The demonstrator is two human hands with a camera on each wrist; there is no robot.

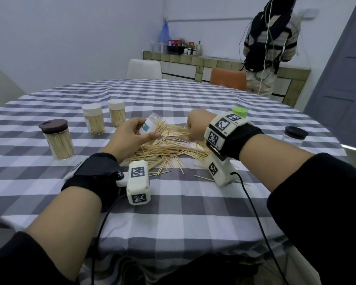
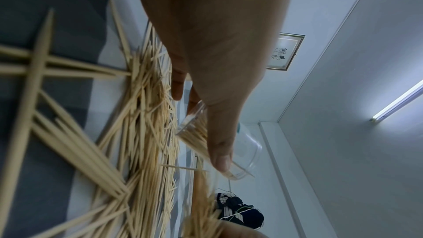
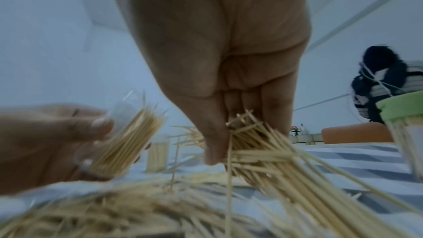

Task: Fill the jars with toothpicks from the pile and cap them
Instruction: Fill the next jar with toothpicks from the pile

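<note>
A pile of toothpicks (image 1: 169,147) lies on the checked tablecloth (image 1: 173,202) between my hands. My left hand (image 1: 132,133) grips a clear uncapped jar (image 1: 150,125), tilted with its mouth toward the pile and partly filled with toothpicks (image 2: 196,138). In the right wrist view that jar (image 3: 128,133) sits at the left, held in my left hand (image 3: 45,142). My right hand (image 1: 195,126) is down in the pile, thumb and fingers pinching a bunch of toothpicks (image 3: 256,144).
Three capped, filled jars stand at left: a brown-lidded one (image 1: 57,138) and two white-lidded ones (image 1: 93,121) (image 1: 116,115). A green-lidded jar (image 1: 239,113) stands behind my right wrist, a brown-lidded jar (image 1: 294,136) at far right. A person (image 1: 269,44) stands by the back counter.
</note>
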